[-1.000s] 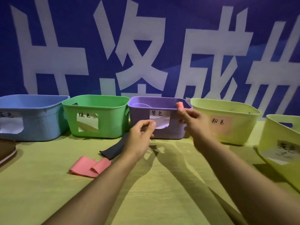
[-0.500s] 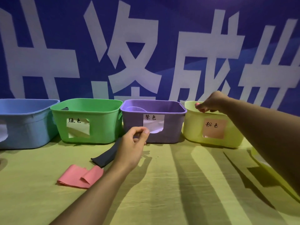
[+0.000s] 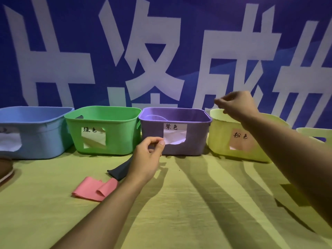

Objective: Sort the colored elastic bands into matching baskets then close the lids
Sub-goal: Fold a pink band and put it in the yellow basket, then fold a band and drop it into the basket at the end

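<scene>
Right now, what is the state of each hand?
Left hand: fingers curled, nothing visible in them.
Right hand: fingers curled over the yellow basket, nothing visible held.

A yellow-green cloth (image 3: 179,212), creased and crossed by long shadows, covers the table from 3 through 6 to 9 o'clock. A blue banner (image 3: 194,18) with large white characters (image 3: 152,56) fills 10 to 2 o'clock. A brown rounded object (image 3: 4,169) is cut off at 9 o'clock.
</scene>
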Demonstrator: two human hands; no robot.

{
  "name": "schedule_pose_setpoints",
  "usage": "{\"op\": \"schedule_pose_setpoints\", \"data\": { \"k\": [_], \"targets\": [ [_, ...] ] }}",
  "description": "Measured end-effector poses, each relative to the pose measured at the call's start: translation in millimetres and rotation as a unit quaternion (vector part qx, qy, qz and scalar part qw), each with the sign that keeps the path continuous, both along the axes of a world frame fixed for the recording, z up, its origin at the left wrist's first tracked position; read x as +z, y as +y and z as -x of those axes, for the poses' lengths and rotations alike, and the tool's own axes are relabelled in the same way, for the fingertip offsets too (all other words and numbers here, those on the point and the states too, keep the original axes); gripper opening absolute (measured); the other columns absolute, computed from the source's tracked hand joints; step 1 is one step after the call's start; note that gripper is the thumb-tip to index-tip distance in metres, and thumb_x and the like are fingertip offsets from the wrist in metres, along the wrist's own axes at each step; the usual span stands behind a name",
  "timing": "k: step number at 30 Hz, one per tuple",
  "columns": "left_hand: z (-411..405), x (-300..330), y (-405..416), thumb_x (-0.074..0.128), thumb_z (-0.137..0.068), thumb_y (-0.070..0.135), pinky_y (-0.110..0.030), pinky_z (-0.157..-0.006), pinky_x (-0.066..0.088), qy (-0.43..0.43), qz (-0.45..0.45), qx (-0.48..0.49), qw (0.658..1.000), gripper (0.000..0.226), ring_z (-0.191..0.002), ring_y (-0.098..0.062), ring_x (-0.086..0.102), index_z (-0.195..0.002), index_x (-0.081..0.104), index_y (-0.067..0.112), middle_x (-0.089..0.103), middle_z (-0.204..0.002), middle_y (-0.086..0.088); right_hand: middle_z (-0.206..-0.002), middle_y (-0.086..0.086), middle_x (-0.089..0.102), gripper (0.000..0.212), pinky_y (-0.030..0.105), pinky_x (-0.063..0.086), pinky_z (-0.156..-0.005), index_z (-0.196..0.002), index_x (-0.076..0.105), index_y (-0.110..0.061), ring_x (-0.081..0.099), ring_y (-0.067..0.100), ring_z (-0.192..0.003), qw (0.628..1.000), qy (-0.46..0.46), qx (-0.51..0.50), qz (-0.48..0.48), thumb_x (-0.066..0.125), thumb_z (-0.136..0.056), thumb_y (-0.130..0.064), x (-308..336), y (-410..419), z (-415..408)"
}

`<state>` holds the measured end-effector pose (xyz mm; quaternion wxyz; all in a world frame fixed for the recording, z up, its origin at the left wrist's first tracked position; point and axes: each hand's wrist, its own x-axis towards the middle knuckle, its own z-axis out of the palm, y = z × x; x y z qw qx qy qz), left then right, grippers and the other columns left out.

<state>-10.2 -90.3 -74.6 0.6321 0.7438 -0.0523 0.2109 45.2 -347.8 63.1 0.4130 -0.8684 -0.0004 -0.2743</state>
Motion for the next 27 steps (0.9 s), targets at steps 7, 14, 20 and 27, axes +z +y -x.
{"op": "schedule_pose_setpoints", "data": {
  "k": [7, 14, 20, 27],
  "targets": [
    [1, 15, 36, 0.067, -0.096, 0.019, -0.03, -0.084, 0.05, 0.038, -0.079, 0.129, 0.988, 0.008, -0.097, -0.021, 0.068, -0.097, 0.073, 0.024, 0.073, -0.099, 0.005, -0.087, -0.002, 0.076, 0.016, 0.025, 0.058, -0.072, -0.096, 0.077, -0.016, 0.071, 0.009, -0.08, 0.981, 0.044, 0.169, -0.087, 0.075, -0.092, -0.031, -46, 99, 57],
    [2, 5, 51, 0.081, -0.085, 0.029, -0.035, -0.093, 0.054, 0.146, -0.27, 0.125, 0.943, 0.016, -0.106, -0.025, 0.068, -0.09, 0.066, 0.03, 0.076, -0.11, -0.001, -0.083, -0.006, 0.074, 0.012, 0.029, 0.055, -0.072, -0.092, 0.076, -0.021, 0.067, 0.008, -0.075, 0.976, 0.133, 0.173, 0.013, 0.079, -0.089, -0.032, -132, 151, 49],
    [-1, -4, 62, 0.079, -0.085, 0.04, -0.039, -0.097, 0.051, 0.18, -0.395, 0.191, 0.88, 0.048, -0.122, -0.033, 0.058, -0.124, 0.067, 0.015, 0.066, -0.13, -0.011, -0.107, -0.005, 0.075, 0.027, 0.034, 0.055, -0.089, -0.11, 0.074, -0.023, 0.069, 0.014, -0.098, 0.974, 0.123, 0.163, 0.093, 0.076, -0.09, -0.04, -153, 149, 44],
    [1, -2, 62, 0.078, -0.087, 0.04, -0.036, -0.092, 0.054, 0.185, -0.378, 0.166, 0.892, 0.033, -0.114, -0.031, 0.064, -0.113, 0.072, 0.019, 0.073, -0.119, -0.009, -0.119, -0.006, 0.068, 0.037, 0.029, 0.054, -0.086, -0.124, 0.066, -0.022, 0.067, 0.011, -0.098, 0.97, 0.099, 0.204, 0.093, 0.075, -0.091, -0.038, -156, 151, 49]
  ]
}}
